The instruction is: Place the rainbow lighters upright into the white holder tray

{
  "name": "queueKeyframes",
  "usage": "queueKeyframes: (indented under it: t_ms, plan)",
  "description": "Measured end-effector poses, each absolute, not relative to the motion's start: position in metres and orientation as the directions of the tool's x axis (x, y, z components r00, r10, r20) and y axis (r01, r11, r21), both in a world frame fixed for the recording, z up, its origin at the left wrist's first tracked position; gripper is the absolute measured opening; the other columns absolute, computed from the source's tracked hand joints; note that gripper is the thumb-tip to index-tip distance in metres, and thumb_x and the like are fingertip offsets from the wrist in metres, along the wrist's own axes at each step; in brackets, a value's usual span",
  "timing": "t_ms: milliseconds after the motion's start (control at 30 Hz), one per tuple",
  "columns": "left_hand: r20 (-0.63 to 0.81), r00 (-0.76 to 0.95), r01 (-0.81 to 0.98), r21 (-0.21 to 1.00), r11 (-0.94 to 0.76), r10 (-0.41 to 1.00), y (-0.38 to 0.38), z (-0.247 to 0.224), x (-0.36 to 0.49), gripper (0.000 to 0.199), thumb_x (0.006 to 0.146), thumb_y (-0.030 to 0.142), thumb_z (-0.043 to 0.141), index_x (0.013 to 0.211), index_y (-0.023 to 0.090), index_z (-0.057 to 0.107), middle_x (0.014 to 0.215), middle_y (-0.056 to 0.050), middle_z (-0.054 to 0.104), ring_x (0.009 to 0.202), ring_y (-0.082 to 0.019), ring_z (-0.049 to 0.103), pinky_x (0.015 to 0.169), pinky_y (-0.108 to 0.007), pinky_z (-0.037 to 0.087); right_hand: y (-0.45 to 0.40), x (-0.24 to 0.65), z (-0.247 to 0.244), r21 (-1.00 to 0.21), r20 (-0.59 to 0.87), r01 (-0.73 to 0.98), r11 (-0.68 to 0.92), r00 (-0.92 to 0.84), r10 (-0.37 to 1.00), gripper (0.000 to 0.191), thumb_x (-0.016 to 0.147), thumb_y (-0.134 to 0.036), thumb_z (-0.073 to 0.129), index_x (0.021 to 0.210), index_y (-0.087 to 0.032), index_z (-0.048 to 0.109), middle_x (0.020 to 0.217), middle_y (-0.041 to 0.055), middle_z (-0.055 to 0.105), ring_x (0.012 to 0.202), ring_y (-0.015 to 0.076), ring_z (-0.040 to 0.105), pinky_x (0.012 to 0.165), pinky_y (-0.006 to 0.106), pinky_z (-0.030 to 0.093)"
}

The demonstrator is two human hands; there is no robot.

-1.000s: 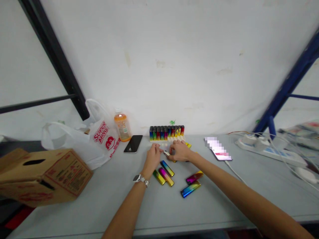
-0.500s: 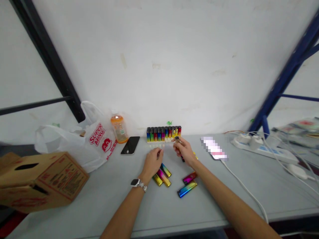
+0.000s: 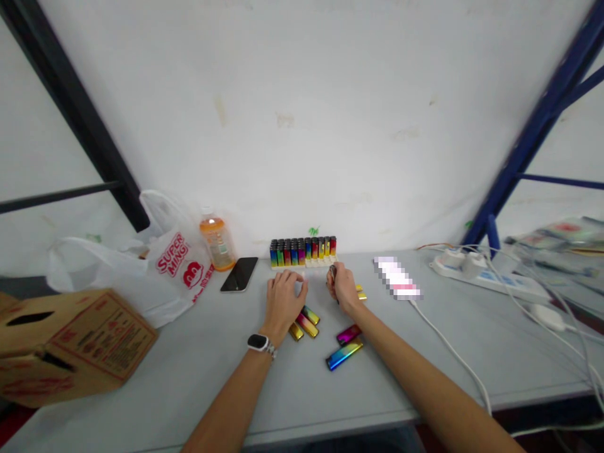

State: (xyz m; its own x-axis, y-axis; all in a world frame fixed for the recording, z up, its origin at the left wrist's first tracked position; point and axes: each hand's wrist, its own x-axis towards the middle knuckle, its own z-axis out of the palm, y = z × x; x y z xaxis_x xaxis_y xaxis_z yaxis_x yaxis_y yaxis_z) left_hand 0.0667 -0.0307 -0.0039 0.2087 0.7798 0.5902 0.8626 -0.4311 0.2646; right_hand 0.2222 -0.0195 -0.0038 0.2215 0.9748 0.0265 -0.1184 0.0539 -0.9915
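Shiny multicoloured lighters (image 3: 287,253) stand upright in rows in a white tray (image 3: 321,263) against the wall. My right hand (image 3: 344,288) is closed round a lighter (image 3: 333,272) just in front of the tray's right part; its dark top shows, the rest is mostly covered by my fingers. My left hand (image 3: 285,298), wearing a watch (image 3: 258,341), hovers or rests before the tray with fingers apart and nothing visible in it. Beneath and beside it lie several loose lighters (image 3: 308,324). A magenta lighter (image 3: 348,334) and a blue-yellow lighter (image 3: 345,355) lie near my right forearm.
On the left are a cardboard box (image 3: 78,346), a white plastic bag (image 3: 163,283), an orange drink bottle (image 3: 218,242) and a dark phone (image 3: 240,275). At right, a lit phone (image 3: 397,278) trails a white cable (image 3: 446,338) near a power strip (image 3: 495,282).
My right hand has turned and drawn slightly down, still round the lighter. My left hand has spread its fingers and moved forward towards the tray. The whole view has shifted a little.
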Motion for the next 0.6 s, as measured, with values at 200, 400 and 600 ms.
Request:
queueKeyframes:
  t_ms: [200,400,600]
  plan:
    - [0.553,0.269,0.823,0.293,-0.486,0.788,-0.038,-0.005,0.063,0.014,0.092,0.029,0.054,0.082,0.022,0.061,0.091,-0.003,0.065,0.094,-0.023,0.057,0.08,-0.036,0.039,-0.029,0.223,0.003,-0.972,-0.033,-0.235,0.016,0.204,0.978,0.049,0.088,-0.051,0.034,0.049,-0.022,0.038,0.039,-0.0061,0.027,0.033,0.0075,0.021,0.035,0.022,0.013]
    - [0.507,0.318,0.79,0.325,-0.52,0.801,-0.038,-0.005,0.065,0.018,0.093,0.031,0.052,0.081,0.021,0.061,0.093,-0.004,0.064,0.096,-0.023,0.057,0.083,-0.037,0.04,-0.035,0.226,0.005,-0.943,-0.047,-0.332,-0.022,0.065,0.997,0.061,0.082,-0.073,0.036,0.051,-0.021,0.04,0.04,-0.0085,0.023,0.034,0.0054,0.017,0.037,0.021,0.011]
    - [0.468,0.347,0.793,0.317,-0.521,0.813,-0.04,-0.004,0.066,0.02,0.093,0.032,0.05,0.081,0.021,0.061,0.093,-0.004,0.064,0.097,-0.023,0.057,0.085,-0.037,0.04,-0.03,0.226,0.001,-0.982,0.001,-0.184,0.036,0.19,0.982,0.056,0.086,-0.062,0.038,0.047,-0.022,0.038,0.037,-0.0057,0.026,0.033,0.0078,0.022,0.035,0.023,0.015]
